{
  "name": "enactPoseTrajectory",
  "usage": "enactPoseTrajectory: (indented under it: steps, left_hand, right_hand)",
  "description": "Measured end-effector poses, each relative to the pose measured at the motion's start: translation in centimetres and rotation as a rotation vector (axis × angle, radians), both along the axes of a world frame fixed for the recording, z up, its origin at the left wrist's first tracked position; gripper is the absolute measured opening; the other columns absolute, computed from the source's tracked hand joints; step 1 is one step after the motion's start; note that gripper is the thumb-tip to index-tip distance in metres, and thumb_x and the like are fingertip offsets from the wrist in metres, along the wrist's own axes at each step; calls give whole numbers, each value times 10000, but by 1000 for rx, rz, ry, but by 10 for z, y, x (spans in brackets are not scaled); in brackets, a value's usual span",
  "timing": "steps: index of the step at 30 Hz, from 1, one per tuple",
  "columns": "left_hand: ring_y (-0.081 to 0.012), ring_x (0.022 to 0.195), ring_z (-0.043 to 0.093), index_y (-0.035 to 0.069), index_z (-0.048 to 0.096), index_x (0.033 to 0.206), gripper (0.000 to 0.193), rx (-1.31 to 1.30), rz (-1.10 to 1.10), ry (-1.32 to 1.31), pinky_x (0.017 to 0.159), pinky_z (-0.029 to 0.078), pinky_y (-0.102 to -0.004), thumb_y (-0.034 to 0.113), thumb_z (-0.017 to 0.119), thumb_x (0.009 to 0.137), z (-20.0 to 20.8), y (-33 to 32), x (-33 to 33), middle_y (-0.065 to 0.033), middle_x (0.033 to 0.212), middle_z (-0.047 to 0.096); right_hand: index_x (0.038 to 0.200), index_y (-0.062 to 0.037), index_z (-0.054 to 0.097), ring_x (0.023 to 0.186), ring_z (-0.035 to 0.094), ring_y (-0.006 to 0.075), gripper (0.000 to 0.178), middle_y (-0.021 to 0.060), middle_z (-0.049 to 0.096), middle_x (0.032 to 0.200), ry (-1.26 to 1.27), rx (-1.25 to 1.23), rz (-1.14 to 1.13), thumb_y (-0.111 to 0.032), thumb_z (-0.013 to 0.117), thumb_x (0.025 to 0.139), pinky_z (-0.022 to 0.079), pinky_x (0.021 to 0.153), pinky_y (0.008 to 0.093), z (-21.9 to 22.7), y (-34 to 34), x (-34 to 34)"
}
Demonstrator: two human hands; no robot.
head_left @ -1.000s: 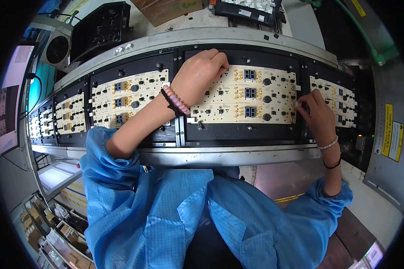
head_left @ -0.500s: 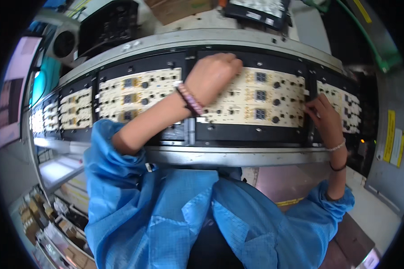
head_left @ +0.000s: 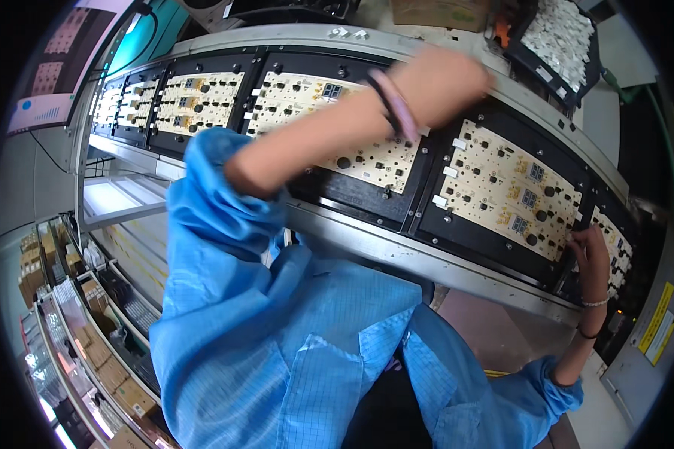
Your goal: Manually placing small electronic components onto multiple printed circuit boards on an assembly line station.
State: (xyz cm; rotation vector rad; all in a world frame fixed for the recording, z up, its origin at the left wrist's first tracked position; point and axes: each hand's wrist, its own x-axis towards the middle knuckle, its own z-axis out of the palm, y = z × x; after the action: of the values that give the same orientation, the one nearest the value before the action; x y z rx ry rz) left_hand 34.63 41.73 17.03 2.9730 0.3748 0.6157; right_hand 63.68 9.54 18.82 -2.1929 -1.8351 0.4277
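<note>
A cream circuit board [head_left: 494, 176] with black components and dark square displays lies in a black carrier frame [head_left: 472, 232]. White connectors [head_left: 450, 172] stand along its left edge. My left hand [head_left: 445, 86] is above the conveyor's far side, between this board and a black bin of small white parts [head_left: 560, 45]; motion smears its fingers. At the board's right end is my right hand [head_left: 591, 251], fingertips pinched together by the edge; what they hold, if anything, is too small to tell. Under my left forearm lies another circuit board [head_left: 386, 161], partly covered.
More circuit boards [head_left: 202, 97] in frames line the conveyor to the left, and one more [head_left: 614, 243] sits at far right. A metal rail [head_left: 367, 232] runs along the near side. A cardboard box [head_left: 438, 13] is behind, a screen [head_left: 71, 56] at upper left, shelves with boxes [head_left: 101, 352] at lower left.
The view has turned, tilting the conveyor down to the right. My left hand has left the board's left end for the conveyor's far side, toward the bin. My right hand stays by the right edge.
</note>
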Motion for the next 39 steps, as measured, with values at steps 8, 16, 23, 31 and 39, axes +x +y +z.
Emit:
enactPoseTrajectory:
  steps: [8, 16, 23, 31, 39]
  left_hand:
    - [-318, 928, 672, 59, 710, 970, 185, -7, 616, 317, 756, 544, -414, 154, 579, 880, -43, 314, -135, -151, 994, 705]
    - [-290, 853, 700, 81, 730, 1017, 207, -413, 716, 180, 760, 547, -378, 189, 626, 874, -88, 367, -142, -162, 899, 714]
    - [-205, 929, 696, 32, 722, 1069, 249, -426, 746, 132, 812, 519, -317, 198, 651, 898, -66, 335, -81, -126, 998, 731]
    - [-21, 856, 633, 110, 719, 1171, 258, -535, 698, -100, 721, 490, -187, 225, 627, 959, -42, 283, -35, 20, 992, 730]
    - [-53, 894, 634, 98, 643, 1228, 255, -843, 340, -360, 668, 501, -176, 185, 583, 996, 43, 42, 72, -3, 1118, 687]
  right_hand:
    - [1105, -86, 587, 640, 396, 29, 139, -54, 492, 817, 392, 89, -478, -175, 519, 1022, 338, 553, 211, 19, 0, 20]
    - [1308, -69, 526, 569, 367, 3, 395, 29, 630, 1048, 986, 82, -572, -345, 478, 1030, 285, 477, 164, 2, 14, 61]
    - [1143, -76, 590, 509, 303, 6, 338, -39, 523, 743, 973, 36, -559, -358, 429, 1046, 232, 479, 171, 11, -9, 127]
    - [1170, -80, 599, 578, 344, -3, 225, -51, 551, 847, 1034, 154, -567, -220, 486, 1035, 252, 501, 146, 16, -72, 158]
    - [1138, -47, 560, 811, 626, 113, 190, 24, 645, 921, 452, 224, -406, -55, 587, 951, 483, 697, 249, 7, -113, 155]
